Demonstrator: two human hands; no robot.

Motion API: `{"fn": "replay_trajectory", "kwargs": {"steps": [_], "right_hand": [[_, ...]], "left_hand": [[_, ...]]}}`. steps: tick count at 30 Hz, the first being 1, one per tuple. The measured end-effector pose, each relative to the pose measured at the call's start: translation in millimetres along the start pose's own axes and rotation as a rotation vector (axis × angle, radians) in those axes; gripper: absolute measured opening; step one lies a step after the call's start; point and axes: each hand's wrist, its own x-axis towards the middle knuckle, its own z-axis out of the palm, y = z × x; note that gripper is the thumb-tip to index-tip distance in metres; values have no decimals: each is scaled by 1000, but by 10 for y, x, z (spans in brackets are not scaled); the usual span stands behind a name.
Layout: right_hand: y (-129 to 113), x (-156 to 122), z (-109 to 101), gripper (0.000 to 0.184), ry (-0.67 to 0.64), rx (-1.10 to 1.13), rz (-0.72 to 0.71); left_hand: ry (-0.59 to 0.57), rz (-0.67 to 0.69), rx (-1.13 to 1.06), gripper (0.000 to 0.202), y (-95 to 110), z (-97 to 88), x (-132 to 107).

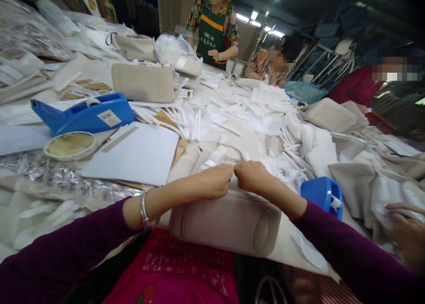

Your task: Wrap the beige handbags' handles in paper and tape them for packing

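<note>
Steadying the beige bag on the table's near edge should help

Left hand and right hand are clenched close together over its top, any pinched item hidden; best keep the white wrapping beyond them clear

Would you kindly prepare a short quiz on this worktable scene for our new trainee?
1. True or false: a bracelet is worn on the left wrist.
2. Which colour is the tape dispenser with the barcode label? A) red, B) blue, C) green.
3. What is directly below the left hand and right hand in the picture?

Key: 1. True. 2. B. 3. A pale bag.
</note>
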Motion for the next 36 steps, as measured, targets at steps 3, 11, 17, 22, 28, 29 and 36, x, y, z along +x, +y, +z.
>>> {"fn": "replay_trajectory", "kwargs": {"steps": [3, 11, 17, 22, 28, 29, 36], "right_hand": [[197, -154, -23, 16, 83, 257, 51], [190, -1144, 526, 22, 691, 573, -222], [-334, -866, 655, 49, 691, 381, -293], [-480, -637, 634, 45, 610, 292, -291], [-403, -596, 748, 40, 649, 286, -398], [-390, -597, 769, 41, 651, 295, -400], [-258, -596, 947, 52, 713, 187, -461]], "left_hand": [[35, 63, -42, 40, 48, -176, -157], [474, -134, -43, 27, -122, -274, -1084], [534, -188, -136, 40, -194, 68, -1183], [618, -196, -265, 46, -224, 177, -1204], [703, -356, -653, 47, -390, 438, -1430], [671, -350, -716, 45, -404, 478, -1452], [468, -230, -826, 28, -408, 479, -1416]]}}
